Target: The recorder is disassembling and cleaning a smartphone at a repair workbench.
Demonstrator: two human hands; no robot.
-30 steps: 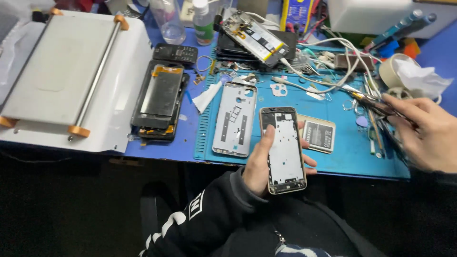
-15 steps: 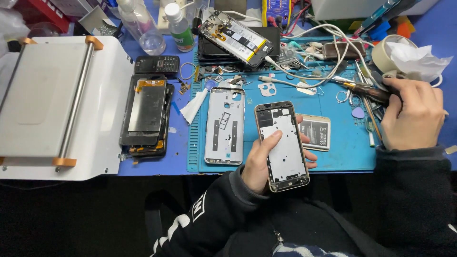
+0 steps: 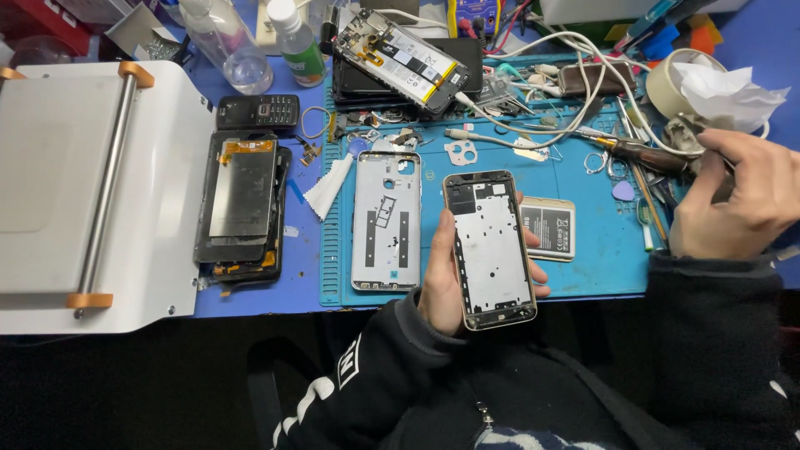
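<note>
Comparing with a second earlier: the right hand [image 3: 742, 200] had drawn in from the far tool clutter toward the body, lifting a dark-handled screwdriver [image 3: 646, 154] clear of the pile, so the tool looked ready for the frame.
Bench: the blue repair mat [image 3: 600, 258] lay across it, with the big white machine with a steel roller bar [image 3: 108, 183] at the left edge, unmoved.
Phone frame: the silver, gold-rimmed opened phone frame [image 3: 492, 250] had stayed upright above the lap, near the mat's front edge.
Left hand: the left hand [image 3: 446, 283] cupped that frame, fingers [image 3: 533, 271] curled round its right rim, thumb on the left rim, a firm partly closed hold.
Right hand: fingers bunched almost shut round the screwdriver handle.
Nearby: a grey back cover [image 3: 386, 221] lay just left, a small flat battery [image 3: 548, 227] just right.
</note>
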